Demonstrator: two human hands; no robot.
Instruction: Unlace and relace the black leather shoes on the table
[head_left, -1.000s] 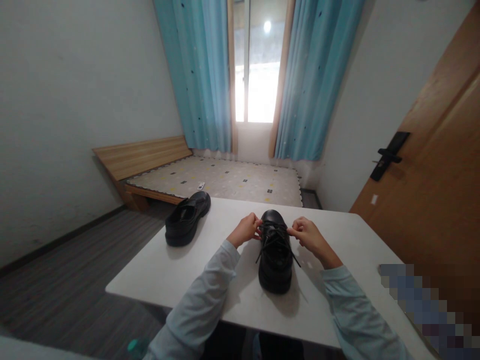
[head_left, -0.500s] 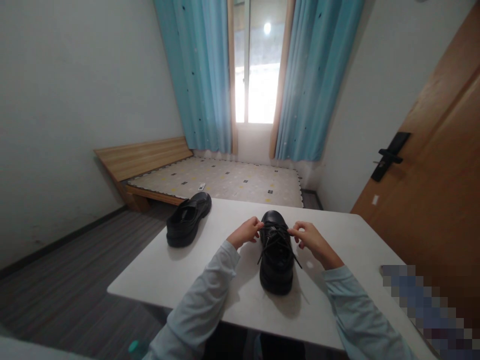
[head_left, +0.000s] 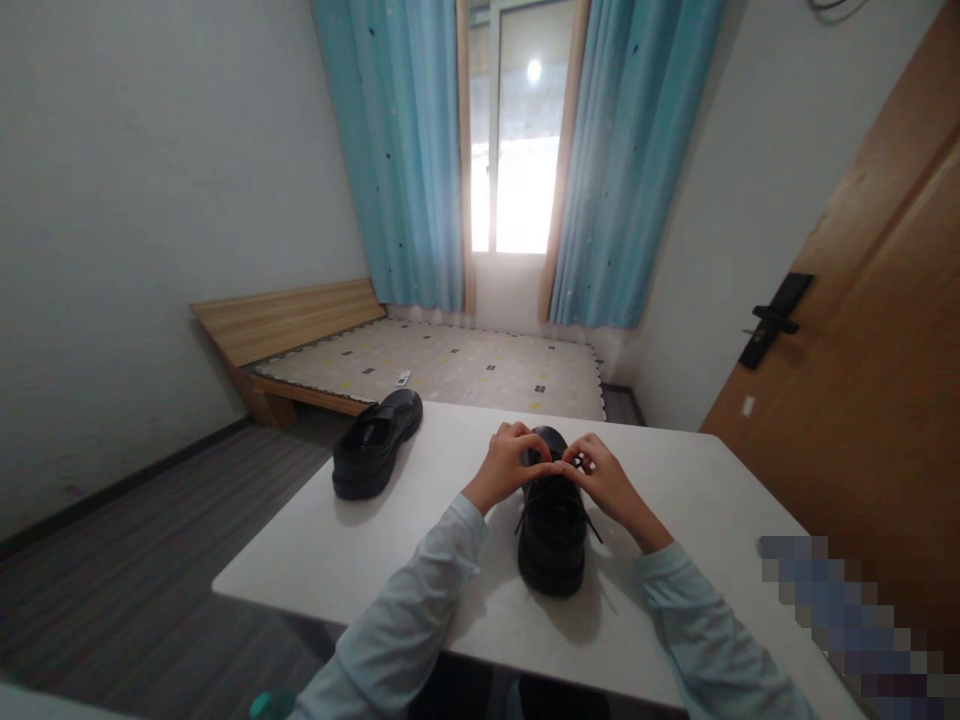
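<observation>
A black lace-up shoe (head_left: 552, 550) stands upright on the white table, toe away from me and heel toward me. Over its front part both my hands meet at the lacing. My left hand (head_left: 511, 462) curls from the left side, thumb and fingers closed at a black shoelace, which they partly hide. From the right, my right hand (head_left: 604, 482) pinches the lace, and a dark loop (head_left: 577, 461) shows by its fingers. Loose lace ends hang down both sides of the shoe. A second black shoe (head_left: 367, 460) rests at the table's left edge, untouched.
The white table (head_left: 420, 560) has a pixelated patch (head_left: 847, 600) over its right edge. Beyond it stands a bed (head_left: 450, 365) with a small white object (head_left: 403, 379) on it. A wooden door (head_left: 862, 300) is on the right, blue curtains (head_left: 420, 150) at the back.
My hands have come inward from the two sides of the shoe and now meet over its lacing. The view has tilted slightly upward. Both shoes stay in place.
</observation>
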